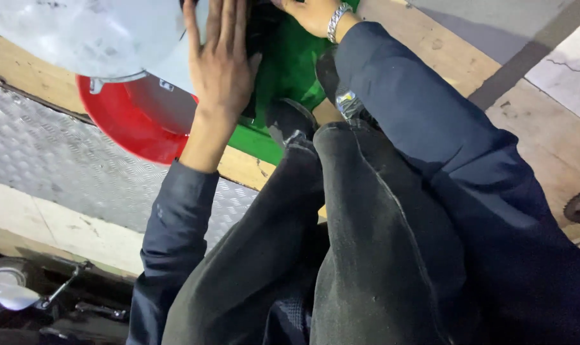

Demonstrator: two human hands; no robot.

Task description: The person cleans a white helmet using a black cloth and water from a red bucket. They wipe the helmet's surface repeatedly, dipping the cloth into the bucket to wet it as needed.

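fingers spread, the left hand (221,61) lies flat, palm down, across a dark object (259,38) at the top of the view, its thumb edge pointing toward the green surface beside it. the right hand (310,14) sits at the very top edge, a silver chain bracelet (336,21) round the wrist; most of it is cut off by the frame, so whether it is clasping anything cannot be told. both arms wear dark navy sleeves (430,128) of smooth cloth, and bent knees in faded black denim (360,243) fill the lower middle.

the dark object is mostly hidden under the left palm; its shape and long axis cannot be made out. it rests against a glossy green panel (290,70) that runs down to a straight lower edge. just left of the hand is a round red plastic tub (133,128) with a smooth curved rim, and overlapping it above, a pale translucent rounded cover (92,32), scuffed and cloudy.

below these runs a wooden plank (21,70), then embossed metal tread plate (60,166) with a raised diamond pattern. to the right lie worn bare boards (545,134), open and flat.
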